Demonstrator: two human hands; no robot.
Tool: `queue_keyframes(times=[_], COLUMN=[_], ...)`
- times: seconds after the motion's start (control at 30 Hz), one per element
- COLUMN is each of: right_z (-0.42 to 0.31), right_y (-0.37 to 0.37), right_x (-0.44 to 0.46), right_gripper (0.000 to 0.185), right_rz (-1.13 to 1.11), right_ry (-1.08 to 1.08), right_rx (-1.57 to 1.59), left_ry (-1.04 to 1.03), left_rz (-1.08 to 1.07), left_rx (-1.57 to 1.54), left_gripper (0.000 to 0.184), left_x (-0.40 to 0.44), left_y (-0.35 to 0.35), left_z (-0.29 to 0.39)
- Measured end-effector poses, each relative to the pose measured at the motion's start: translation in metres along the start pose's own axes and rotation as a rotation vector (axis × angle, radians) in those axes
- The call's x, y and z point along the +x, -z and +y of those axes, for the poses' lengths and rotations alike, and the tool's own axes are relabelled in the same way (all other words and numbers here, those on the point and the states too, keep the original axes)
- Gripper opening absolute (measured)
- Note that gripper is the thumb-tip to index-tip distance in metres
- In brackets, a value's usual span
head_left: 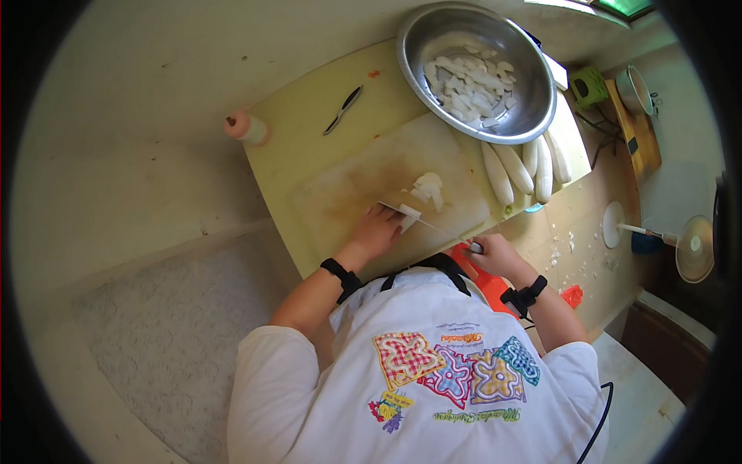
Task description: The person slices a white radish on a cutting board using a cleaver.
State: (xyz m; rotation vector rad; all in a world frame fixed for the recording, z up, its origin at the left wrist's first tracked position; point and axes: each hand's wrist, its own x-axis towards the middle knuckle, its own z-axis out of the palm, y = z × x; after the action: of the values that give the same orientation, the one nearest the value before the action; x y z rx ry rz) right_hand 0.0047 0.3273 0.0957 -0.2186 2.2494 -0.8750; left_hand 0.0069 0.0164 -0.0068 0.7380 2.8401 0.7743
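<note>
My right hand grips the dark handle of a knife near the table's front edge. The thin blade points left across the cutting board. Beside the blade, my left hand presses a piece of white peeled vegetable onto the board with bent fingers. The blade lies against or just over this piece; contact is hard to make out. Just beyond it sits a small heap of white slices.
A steel basin holding many white slices stands at the back right. Several long peeled white vegetables lie beside it. A pen-like peeler or knife and a pink-topped bottle are at the left. A fan stands right.
</note>
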Motion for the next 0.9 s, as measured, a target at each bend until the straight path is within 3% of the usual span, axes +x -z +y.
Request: queue_keyframes(times=[0.1, 0.27, 0.7, 0.9], right_z=[-0.008, -0.003, -0.005, -0.005], right_y=[0.004, 0.001, -0.007, -0.008], right_x=[0.0, 0.001, -0.003, -0.003], right_gripper=[0.028, 0.033, 0.03, 0.029], right_rz=[-0.003, -0.018, 0.005, 0.014], right_ry=[0.006, -0.033, -0.025, -0.028], right_rx=[0.017, -0.114, -0.152, -0.19], left_ry=[0.019, 0.046, 0.061, 0.071], left_rz=[-0.068, -0.026, -0.021, 0.016], left_rx=[0.015, 0.009, 0.034, 0.046], left_gripper=[0.035, 0.024, 0.03, 0.02], left_x=[0.0, -0.003, -0.002, -0.002], left_y=[0.0, -0.004, -0.003, -0.002], left_z=[0.0, 0.001, 0.004, 0.007])
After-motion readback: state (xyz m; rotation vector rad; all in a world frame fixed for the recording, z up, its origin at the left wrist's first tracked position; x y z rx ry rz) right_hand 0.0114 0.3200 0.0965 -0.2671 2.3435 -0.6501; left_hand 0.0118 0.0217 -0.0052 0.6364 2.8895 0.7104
